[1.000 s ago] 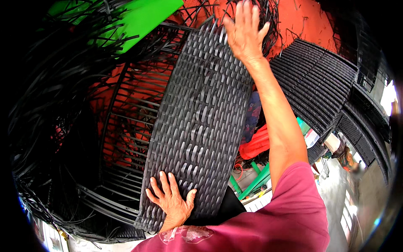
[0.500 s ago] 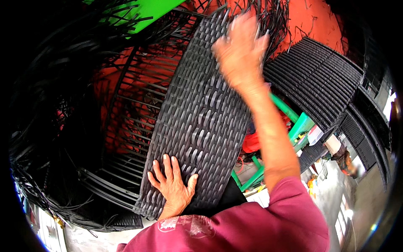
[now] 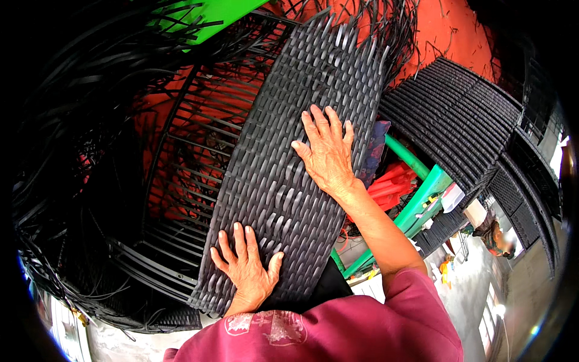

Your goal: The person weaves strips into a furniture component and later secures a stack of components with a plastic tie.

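Note:
A long panel of dark grey woven wicker strips (image 3: 259, 163) slants up from near my body toward the far right. On its near left part my left hand (image 3: 246, 262) lies flat, fingers spread. My right hand (image 3: 329, 148) rests on the panel's right half, about midway along, also with its fingers stretched out. Neither hand grips anything. Some strips along the panel's middle stand out lighter and looser than the rest. At its far end, the loose strip ends (image 3: 395, 36) stick out.
Left of the panel is a black slatted metal frame (image 3: 199, 151), with a mass of loose black strips (image 3: 78, 102) beyond it. Stacked black woven pieces (image 3: 452, 120) stand at the right, above a green frame (image 3: 416, 199). A bright green sheet (image 3: 223, 18) lies at the top.
My right hand has come down from the panel's far end, where it was blurred, to rest about midway along it. The left hand stays in nearly the same place.

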Tool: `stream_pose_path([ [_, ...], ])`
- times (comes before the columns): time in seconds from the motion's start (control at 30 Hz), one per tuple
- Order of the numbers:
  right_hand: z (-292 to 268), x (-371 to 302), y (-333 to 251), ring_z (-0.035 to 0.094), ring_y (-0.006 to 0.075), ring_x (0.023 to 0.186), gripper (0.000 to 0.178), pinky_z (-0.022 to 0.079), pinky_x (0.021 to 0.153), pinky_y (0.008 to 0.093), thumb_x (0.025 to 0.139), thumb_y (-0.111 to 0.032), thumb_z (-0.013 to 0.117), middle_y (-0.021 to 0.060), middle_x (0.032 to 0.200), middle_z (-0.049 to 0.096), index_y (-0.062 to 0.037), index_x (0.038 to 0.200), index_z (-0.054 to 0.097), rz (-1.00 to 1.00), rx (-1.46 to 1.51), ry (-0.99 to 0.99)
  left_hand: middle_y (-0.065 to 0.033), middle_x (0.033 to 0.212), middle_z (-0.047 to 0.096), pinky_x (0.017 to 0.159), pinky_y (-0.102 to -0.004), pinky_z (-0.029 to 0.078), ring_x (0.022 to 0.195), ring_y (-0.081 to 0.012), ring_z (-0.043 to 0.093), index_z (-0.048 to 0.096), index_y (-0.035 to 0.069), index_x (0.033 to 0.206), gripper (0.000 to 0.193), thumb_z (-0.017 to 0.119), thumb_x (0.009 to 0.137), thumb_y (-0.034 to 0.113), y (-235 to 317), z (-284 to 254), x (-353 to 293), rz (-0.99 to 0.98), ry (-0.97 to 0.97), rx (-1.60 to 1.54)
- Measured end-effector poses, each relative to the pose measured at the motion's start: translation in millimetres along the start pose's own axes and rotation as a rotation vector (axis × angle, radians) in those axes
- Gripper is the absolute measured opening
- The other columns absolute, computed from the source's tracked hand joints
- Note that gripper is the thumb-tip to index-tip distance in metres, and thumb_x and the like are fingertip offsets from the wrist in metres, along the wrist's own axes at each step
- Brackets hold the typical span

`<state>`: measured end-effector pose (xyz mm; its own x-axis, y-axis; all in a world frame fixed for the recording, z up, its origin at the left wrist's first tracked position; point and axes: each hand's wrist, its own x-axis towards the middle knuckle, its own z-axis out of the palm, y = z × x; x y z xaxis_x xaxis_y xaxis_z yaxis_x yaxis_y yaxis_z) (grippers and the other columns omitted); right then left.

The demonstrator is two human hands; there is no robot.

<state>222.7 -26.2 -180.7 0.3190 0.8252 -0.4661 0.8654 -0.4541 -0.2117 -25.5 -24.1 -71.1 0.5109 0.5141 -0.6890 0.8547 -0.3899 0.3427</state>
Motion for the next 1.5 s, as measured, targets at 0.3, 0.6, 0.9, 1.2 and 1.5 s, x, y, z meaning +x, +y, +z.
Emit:
stream_pose_path([
  [0.3,2,24,10,0.044,0.0239,0.102,0.037,0.030,0.091,0.0425,0.079,-0.019,0.066,0.0043,0.103,0.052,-0.0153,0.115,0.060,-0.024,0.066,0.184,-0.0182,0.147,0.028,0.108,-0.0578,0.002,0.137,-0.0417,0.014,0.033,0.000,0.139,0.081,0.056,0.081,0.052,0,-1,-2,0.007,-0.003,0.005],
  [0.6,-16,73,42,0.056,0.0314,0.088,0.015,0.043,0.071,0.0419,0.076,-0.011,0.067,0.0078,0.098,0.051,-0.0092,0.086,0.056,-0.283,0.297,-0.030,-0.0187,0.147,0.027,0.108,-0.0577,0.001,0.137,-0.0419,0.013,0.033,-0.001,0.139,0.081,0.056,0.081,0.051,0,-2,-2,0.005,-0.014,-0.010],
  [0.9,-32,103,50,0.054,0.0279,0.071,0.016,0.043,0.067,0.0374,0.081,-0.010,0.062,0.0121,0.076,0.053,-0.0008,0.084,0.048,-0.297,0.402,-0.552,-0.0146,0.146,0.030,0.107,-0.0599,0.003,0.136,-0.0424,0.016,0.038,0.002,0.136,0.080,0.060,0.079,0.053,0,1,-1,-0.023,0.011,-0.064],
  [1.2,-19,116,54,0.045,0.0145,0.069,0.021,0.040,0.066,0.0321,0.079,-0.015,0.066,0.0027,0.068,0.046,-0.0024,0.079,0.050,-0.370,0.452,-0.684,-0.0163,0.150,0.023,0.110,-0.0561,0.010,0.138,-0.0402,0.015,0.031,-0.002,0.140,0.087,0.066,0.075,0.046,-13,-26,-6,0.092,-0.154,-0.080],
  [1.5,4,124,71,0.034,0.0082,0.064,0.025,0.031,0.061,0.0265,0.086,-0.025,0.062,-0.0066,0.066,0.037,-0.0067,0.073,0.049,-0.313,0.559,-0.753,-0.0168,0.148,0.026,0.110,-0.0554,0.009,0.138,-0.0366,0.018,0.035,0.002,0.139,0.078,0.058,0.079,0.048,-31,-35,-23,0.109,-0.161,0.048],
])
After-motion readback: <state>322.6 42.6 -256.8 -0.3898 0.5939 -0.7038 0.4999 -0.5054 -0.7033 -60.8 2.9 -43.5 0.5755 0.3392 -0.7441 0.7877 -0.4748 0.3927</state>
